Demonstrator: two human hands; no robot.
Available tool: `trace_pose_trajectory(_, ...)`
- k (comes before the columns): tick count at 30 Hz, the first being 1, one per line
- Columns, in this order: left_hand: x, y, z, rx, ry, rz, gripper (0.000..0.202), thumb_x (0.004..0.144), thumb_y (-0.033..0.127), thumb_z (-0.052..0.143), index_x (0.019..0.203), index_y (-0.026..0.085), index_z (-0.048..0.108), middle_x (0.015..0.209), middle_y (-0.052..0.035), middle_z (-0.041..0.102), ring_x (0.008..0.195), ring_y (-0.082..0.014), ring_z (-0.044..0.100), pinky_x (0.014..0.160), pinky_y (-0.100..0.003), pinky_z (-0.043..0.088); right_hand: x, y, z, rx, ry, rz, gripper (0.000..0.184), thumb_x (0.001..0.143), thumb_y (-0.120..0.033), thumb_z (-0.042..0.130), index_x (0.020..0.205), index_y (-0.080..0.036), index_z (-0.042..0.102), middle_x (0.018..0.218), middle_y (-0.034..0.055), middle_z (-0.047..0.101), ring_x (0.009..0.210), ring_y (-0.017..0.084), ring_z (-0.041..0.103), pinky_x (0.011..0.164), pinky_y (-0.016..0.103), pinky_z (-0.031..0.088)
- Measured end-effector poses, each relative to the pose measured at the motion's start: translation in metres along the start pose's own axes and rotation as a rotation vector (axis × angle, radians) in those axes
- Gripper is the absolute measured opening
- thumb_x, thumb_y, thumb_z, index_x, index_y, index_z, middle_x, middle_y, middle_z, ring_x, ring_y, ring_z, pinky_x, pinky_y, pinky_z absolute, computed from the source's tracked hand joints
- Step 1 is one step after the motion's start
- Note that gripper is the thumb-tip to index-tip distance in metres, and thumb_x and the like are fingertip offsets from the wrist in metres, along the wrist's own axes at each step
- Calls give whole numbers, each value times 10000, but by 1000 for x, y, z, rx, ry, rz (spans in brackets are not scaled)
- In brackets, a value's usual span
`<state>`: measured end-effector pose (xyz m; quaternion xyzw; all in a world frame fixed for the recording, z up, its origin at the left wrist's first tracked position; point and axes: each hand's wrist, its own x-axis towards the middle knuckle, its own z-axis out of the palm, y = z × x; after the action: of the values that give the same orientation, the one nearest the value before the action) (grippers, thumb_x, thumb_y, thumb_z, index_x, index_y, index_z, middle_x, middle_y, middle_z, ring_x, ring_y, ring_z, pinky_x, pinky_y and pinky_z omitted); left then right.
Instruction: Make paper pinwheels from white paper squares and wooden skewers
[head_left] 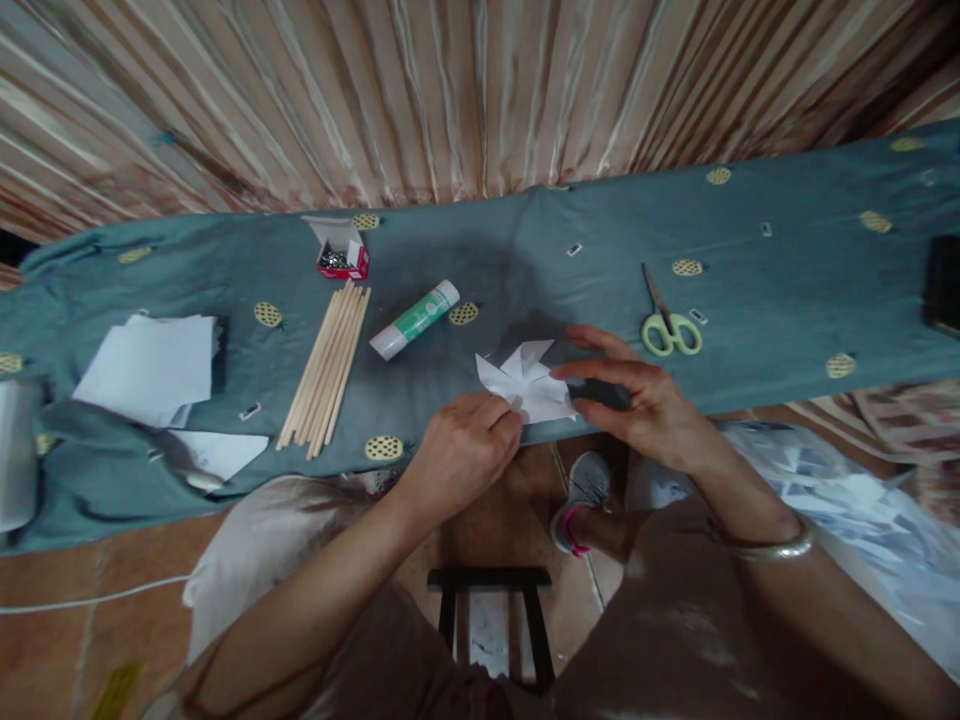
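Note:
A white paper pinwheel [536, 388] with folded, pointed blades lies near the front edge of the cloth-covered table. My left hand [474, 440] is closed on its left side, with thumb and fingers pinched over the paper. At the pinwheel's right, my right hand [634, 395] has its fingers spread, the tips close to the paper's edge. Whether those tips touch it I cannot tell. Beyond my left hand lies a glue stick [415, 320] with a green label. Green-handled scissors [667, 322] rest past my right hand.
Thin wooden sticks [324, 370] lie left of the glue stick, below an open red box [342, 255] of small metal pieces. A stack of white paper [154, 365] is farther left. A dark object [942, 285] sits at the right edge. A plastic bag [840, 510] stands below the table.

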<state>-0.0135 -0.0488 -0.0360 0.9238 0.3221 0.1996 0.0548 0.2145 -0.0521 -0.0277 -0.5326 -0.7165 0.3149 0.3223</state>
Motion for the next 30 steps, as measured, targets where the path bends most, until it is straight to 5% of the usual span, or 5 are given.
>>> trace_pose_trajectory(7,0,1,-1,8,-29,27,183,918,165,473,829,141,631,776,-41,622,741,-172,581,677,-306,488,-2,4,-2,54,-113,-3,78,768,-272,709,837,-283,744,1457,4,465,1332,266,448,1091,472,384)
trace_pose_trajectory(15,0,2,1,9,-16,67,141,908,156,497,858,134,627,774,-41,620,739,-180,571,662,-320,477,1,4,15,15,-33,-4,73,814,-270,666,804,-254,736,1385,32,538,1261,265,518,1080,498,391)
trace_pose_trajectory(21,-1,5,5,-26,37,62,195,926,153,476,1082,114,585,925,-71,664,840,-186,593,730,-329,502,0,2,28,-115,84,-45,56,816,-237,657,792,-243,707,1356,40,552,1322,277,445,1106,522,356)
trace_pose_trajectory(30,-2,5,9,-72,-70,88,225,948,165,430,1101,122,589,999,-75,666,952,-190,587,809,-335,508,-2,-4,37,-210,153,-48,87,825,-192,626,782,-220,696,1335,70,554,1330,291,430,1106,515,370)
